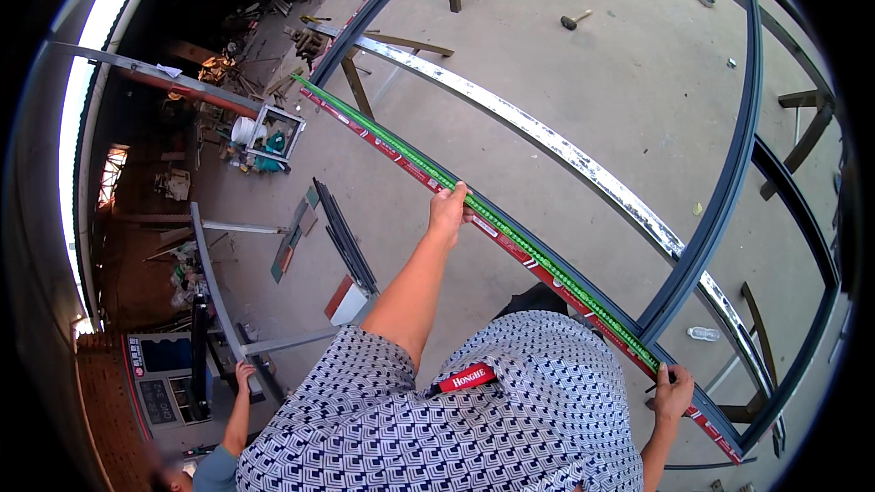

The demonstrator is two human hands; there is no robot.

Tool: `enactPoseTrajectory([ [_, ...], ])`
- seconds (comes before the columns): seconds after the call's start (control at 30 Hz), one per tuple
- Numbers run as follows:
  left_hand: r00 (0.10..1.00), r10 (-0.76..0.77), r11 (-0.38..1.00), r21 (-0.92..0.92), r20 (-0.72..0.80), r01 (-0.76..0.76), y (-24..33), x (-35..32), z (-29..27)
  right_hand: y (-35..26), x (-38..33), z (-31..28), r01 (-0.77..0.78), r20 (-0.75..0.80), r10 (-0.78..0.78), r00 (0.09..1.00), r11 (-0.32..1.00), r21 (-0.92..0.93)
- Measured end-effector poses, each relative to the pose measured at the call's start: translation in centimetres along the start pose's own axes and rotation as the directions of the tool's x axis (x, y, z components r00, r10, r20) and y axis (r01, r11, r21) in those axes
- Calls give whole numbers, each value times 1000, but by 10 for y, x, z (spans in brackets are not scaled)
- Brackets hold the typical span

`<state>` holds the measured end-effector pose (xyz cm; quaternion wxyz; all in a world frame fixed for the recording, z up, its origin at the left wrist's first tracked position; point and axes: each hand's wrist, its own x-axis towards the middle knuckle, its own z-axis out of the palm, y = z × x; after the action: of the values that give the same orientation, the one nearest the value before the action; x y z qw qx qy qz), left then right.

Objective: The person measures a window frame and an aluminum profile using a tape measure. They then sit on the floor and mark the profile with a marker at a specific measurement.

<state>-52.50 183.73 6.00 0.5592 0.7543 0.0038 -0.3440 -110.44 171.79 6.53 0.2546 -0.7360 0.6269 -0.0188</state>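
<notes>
Positioning step, I'd say — left hand [447, 210] pinches the long red-green level [510, 241] mid-length on the dark metal frame [720, 191], right hand [673, 394] clamps its near end. Next: keep it flush along the rail.

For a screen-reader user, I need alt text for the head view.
Seen from above, a person's left hand and right hand hold a long green-and-red strip along a dark metal frame on trestles above a concrete floor, where a hammer lies.
</notes>
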Motion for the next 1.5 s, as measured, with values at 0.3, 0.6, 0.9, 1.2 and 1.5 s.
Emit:
enactPoseTrajectory([
  [0.3, 995, -89, 996, 17, -52, 90, -1, 24, -1, -2, 16, -1, -41, 85, 39, 996, 999, 14],
  [0.6, 989, -132, 990, 31, -66, 135, 8, 34, -6, -17, 30, 0, -53, 92, 52, 994, 999, 5],
  [0.9, 988, -148, 981, 124, -45, 153, 13, 45, -11, -31, 33, -1, -55, 92, 56, 994, 998, -3],
  [1.2, 980, -187, 971, 140, -76, 196, 24, 46, -9, -28, 39, -2, -11, 101, 10, 995, 1000, 16],
  [1.5, 988, -135, 974, 172, -74, 146, 20, 47, -8, -29, 41, -2, 3, 96, -5, 995, 1000, 19],
])
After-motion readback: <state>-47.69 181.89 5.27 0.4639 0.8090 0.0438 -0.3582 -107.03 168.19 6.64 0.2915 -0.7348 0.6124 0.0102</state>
